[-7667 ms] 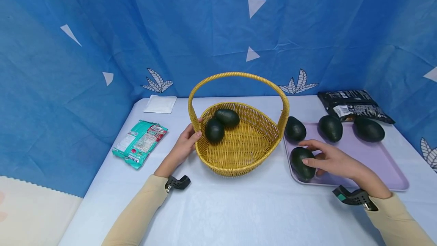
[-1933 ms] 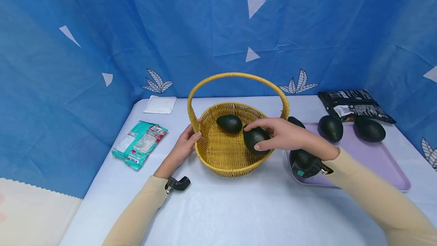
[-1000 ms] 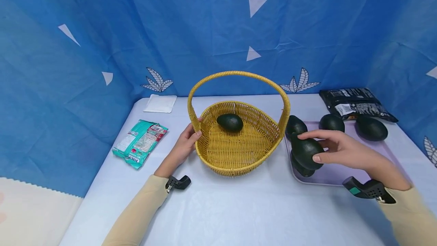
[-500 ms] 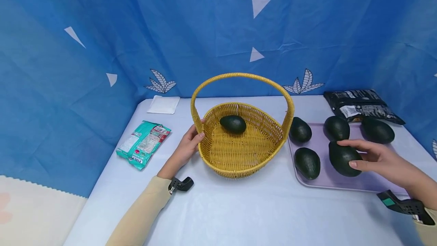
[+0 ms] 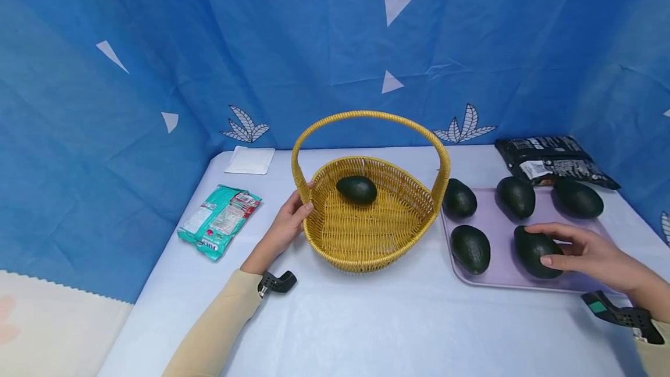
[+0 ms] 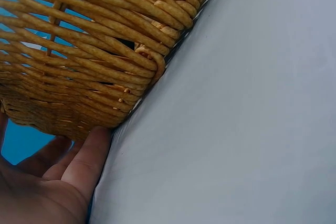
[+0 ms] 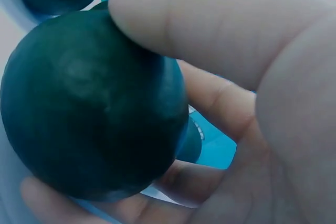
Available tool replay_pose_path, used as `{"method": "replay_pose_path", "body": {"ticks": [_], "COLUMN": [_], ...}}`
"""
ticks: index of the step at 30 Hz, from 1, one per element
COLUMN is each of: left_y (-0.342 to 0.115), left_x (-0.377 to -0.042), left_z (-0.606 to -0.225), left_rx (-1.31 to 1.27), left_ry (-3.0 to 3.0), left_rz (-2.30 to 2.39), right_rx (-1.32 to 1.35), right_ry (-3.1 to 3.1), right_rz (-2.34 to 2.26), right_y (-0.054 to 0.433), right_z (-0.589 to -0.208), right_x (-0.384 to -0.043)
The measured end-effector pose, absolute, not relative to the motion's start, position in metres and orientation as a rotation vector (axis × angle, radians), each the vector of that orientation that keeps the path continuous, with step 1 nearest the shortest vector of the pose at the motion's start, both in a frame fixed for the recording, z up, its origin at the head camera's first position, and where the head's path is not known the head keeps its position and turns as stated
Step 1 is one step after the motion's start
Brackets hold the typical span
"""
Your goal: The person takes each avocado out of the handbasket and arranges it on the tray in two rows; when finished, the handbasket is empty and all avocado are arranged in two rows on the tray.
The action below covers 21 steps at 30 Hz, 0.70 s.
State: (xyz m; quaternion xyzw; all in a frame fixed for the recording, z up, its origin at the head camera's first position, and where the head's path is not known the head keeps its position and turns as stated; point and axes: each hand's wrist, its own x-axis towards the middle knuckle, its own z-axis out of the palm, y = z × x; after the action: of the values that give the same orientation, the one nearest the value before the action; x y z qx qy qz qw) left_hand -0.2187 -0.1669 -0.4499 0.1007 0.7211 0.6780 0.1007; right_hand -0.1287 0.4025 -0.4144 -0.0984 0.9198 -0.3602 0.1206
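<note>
A yellow wicker basket (image 5: 369,231) with a tall arched handle stands in the middle of the table. One dark green avocado (image 5: 357,190) lies inside it, towards the back left. My left hand (image 5: 288,223) grips the basket's left side at the foot of the handle, thumb at the rim; the left wrist view has its fingers against the outer weave. On the right, my right hand (image 5: 586,252) holds an avocado (image 5: 535,255) at the front of the lilac tray (image 5: 502,281). Thumb and fingers wrap that avocado (image 7: 89,108) in the right wrist view.
Several more avocados lie on the tray, one (image 5: 470,249) left of the held avocado and others (image 5: 515,197) along the back. A black packet (image 5: 555,159) lies behind the tray. At left are a teal packet (image 5: 220,221) and a white sachet (image 5: 250,160).
The right hand has taken one of two avocados out of the basket, carried it right and lowered it to the tray. The left hand has kept its grip on the basket.
</note>
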Motion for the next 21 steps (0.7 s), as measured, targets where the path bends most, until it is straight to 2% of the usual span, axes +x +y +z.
{"method": "replay_pose_path", "body": {"ticks": [21], "left_y": [-0.167], "left_x": [-0.218], "left_z": [-0.448], "left_rx": [0.303], "left_ry": [2.123], "left_rz": [2.013], "right_rx": [-0.163], "right_ry": [2.562], "right_rz": [-0.913], "right_y": [0.406], "right_z": [-0.404], "right_x": [-0.125]}}
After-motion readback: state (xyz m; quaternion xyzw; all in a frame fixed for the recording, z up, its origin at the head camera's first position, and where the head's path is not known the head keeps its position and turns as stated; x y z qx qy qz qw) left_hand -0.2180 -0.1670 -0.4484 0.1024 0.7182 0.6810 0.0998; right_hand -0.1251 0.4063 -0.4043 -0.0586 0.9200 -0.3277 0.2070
